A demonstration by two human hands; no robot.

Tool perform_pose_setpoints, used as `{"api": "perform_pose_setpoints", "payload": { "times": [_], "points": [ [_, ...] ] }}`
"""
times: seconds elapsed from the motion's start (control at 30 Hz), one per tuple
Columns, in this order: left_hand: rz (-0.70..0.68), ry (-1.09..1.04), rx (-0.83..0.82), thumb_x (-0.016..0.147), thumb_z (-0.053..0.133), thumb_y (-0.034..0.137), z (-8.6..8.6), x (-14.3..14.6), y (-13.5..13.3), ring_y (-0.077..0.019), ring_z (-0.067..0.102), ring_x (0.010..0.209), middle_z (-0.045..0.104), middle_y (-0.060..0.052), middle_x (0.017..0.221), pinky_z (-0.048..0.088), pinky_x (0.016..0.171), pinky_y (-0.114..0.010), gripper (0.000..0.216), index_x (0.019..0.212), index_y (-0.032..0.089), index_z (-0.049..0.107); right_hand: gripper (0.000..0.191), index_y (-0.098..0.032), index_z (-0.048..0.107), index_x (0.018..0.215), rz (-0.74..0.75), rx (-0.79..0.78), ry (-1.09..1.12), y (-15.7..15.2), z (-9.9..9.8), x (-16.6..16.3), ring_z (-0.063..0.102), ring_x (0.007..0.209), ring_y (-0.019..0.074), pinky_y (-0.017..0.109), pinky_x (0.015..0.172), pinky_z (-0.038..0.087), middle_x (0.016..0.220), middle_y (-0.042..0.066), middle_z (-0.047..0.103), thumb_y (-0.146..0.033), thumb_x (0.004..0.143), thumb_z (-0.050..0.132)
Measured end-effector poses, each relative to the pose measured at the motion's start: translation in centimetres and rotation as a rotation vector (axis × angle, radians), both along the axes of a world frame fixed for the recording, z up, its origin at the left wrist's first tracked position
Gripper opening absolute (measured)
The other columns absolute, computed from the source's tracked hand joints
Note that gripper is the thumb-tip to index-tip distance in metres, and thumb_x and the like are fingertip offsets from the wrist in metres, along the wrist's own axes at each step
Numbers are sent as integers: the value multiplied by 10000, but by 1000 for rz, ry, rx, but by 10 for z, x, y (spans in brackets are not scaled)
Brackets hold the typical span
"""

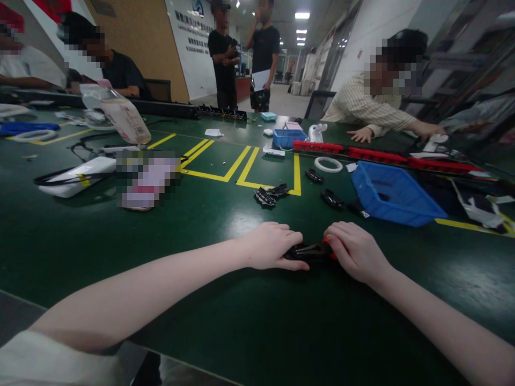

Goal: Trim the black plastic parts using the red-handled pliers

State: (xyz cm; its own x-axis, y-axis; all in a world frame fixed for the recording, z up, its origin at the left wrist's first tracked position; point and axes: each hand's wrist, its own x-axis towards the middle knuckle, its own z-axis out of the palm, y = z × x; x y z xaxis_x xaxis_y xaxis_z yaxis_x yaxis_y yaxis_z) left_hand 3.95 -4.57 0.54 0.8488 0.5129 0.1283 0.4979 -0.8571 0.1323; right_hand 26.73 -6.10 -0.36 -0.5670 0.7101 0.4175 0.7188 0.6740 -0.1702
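Close to the front of the green table, my left hand (273, 246) is closed around one end of a glossy black plastic part (309, 253). Its thumb lies along the near side of the part. At the other end, my right hand (356, 251) curls its fingers over a red piece (331, 250), mostly hidden in the grip, which meets the black part. I cannot tell what kind of object the red piece is. Beyond my hands lie several small black parts (264, 197), and a blue bin (396, 193) stands farther to the right.
A phone (148, 182) and a white box with a black cord (80, 177) lie at the left. Behind the bin run long red strips (374, 155), near a tape roll (328, 164) and a smaller blue bin (288, 138). A co-worker's hand (361, 134) rests on the table's far side.
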Motion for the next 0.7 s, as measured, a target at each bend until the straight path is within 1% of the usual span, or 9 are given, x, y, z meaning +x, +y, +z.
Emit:
{"api": "perform_pose_setpoints", "payload": {
  "times": [0.23,0.47,0.7],
  "points": [
    [27,20,2,871,443,613,3,0,-2,-179,574,679,607,-29,752,363,578,-265,460,879,166,552,275,-182,545,777,-23,17,21,-1,2,-1,551,644,158,302,606,404,710,42,620,-285,941,349],
    [15,2,-9,885,421,602,1,0,-1,-176,563,657,594,-21,732,357,568,-271,448,853,170,536,275,-187,545,788,-58,24,49,0,1,2,569,666,166,308,616,423,734,49,630,-277,946,339],
    [0,-21,-11,887,422,595,-1,-1,1,-173,547,652,578,-13,723,336,559,-267,439,850,171,534,251,-179,545,800,-14,17,49,-2,2,2,559,712,166,307,636,437,785,62,617,-251,943,352]
  ]
}}
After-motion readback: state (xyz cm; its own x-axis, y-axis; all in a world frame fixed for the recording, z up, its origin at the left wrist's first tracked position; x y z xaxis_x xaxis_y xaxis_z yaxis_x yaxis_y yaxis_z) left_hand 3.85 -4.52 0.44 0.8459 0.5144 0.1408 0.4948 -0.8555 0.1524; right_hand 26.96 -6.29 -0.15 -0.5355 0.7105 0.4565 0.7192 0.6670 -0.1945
